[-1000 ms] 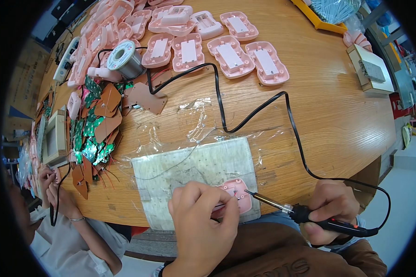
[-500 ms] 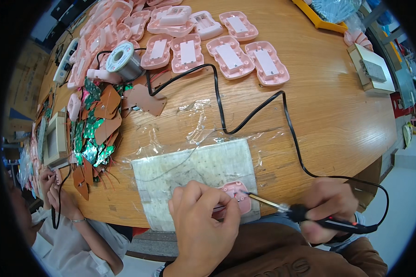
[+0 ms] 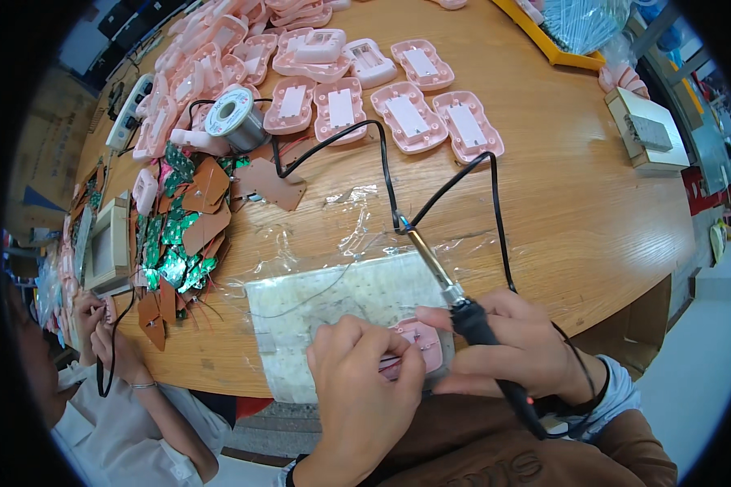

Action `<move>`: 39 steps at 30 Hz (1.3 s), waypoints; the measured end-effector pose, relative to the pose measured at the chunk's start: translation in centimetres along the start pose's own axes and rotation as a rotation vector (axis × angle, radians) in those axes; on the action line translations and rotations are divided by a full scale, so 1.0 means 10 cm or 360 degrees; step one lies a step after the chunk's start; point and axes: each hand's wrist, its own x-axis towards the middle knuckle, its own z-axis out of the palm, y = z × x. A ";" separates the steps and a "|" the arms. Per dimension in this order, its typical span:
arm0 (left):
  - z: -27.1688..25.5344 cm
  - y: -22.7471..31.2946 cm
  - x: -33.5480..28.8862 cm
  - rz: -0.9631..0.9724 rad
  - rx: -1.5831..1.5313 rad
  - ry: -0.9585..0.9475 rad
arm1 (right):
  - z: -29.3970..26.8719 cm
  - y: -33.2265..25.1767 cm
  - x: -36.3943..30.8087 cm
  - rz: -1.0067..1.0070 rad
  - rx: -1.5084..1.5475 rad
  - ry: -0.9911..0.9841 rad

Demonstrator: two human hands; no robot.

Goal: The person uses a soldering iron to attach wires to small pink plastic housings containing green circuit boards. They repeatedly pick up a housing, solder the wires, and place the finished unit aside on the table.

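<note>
My left hand (image 3: 361,381) is closed at the near side of a stained, pale mat (image 3: 292,325), its fingertips pinching the left part of a small pink plastic shell (image 3: 425,345). Something thin and reddish shows under those fingers, partly hidden. In my right hand (image 3: 516,349) is a soldering iron (image 3: 479,325), held by its black handle. Its metal tip points up and away, beyond the mat's far edge and clear of the shell. The right thumb and a fingertip reach toward the shell's right side; whether they touch it I cannot tell.
A black cord (image 3: 386,154) loops across the table. A solder spool (image 3: 234,118) stands by several pink shells (image 3: 406,118). Brown and green board pieces (image 3: 191,219) lie piled at left. A co-worker's hands (image 3: 110,325) are at far left, a yellow tray (image 3: 548,40) at far right.
The soldering iron has swung from the shell's right side to point up and away. My right hand has moved left, closer to the shell. The view has shifted slightly.
</note>
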 end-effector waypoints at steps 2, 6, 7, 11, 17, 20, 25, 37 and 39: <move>0.01 -0.01 -0.01 0.0021 0.0010 0.0015 | 0.04 0.00 0.03 0.0041 -0.0046 -0.0170; 0.04 -0.04 -0.02 0.0045 -0.0015 0.0061 | 0.06 -0.02 0.10 0.0006 -0.0100 -0.0202; 0.03 -0.04 -0.02 0.0061 -0.0006 0.0059 | 0.08 -0.02 0.13 -0.0029 -0.0119 -0.0169; -0.14 0.04 -0.03 0.0185 0.0037 -0.0048 | 0.11 -0.05 0.15 -0.0089 -0.0169 -0.0126; -0.71 0.24 -0.13 0.0373 -0.0058 0.0581 | -0.33 0.01 0.07 0.0144 0.0011 0.0518; -0.78 0.23 -0.10 0.0339 -0.0025 0.0642 | -0.57 0.08 0.07 0.0526 -0.0273 0.1379; -0.64 0.20 -0.04 0.0288 -0.0141 0.0539 | -0.79 0.19 0.10 0.0716 -0.0794 0.1362; -0.64 -0.05 0.05 0.0198 -0.0073 0.0533 | -0.87 1.35 0.97 0.0146 -0.0947 0.0560; -0.65 -0.08 0.07 0.0187 -0.0110 0.0529 | -0.91 1.44 1.06 0.0039 -0.1017 0.0439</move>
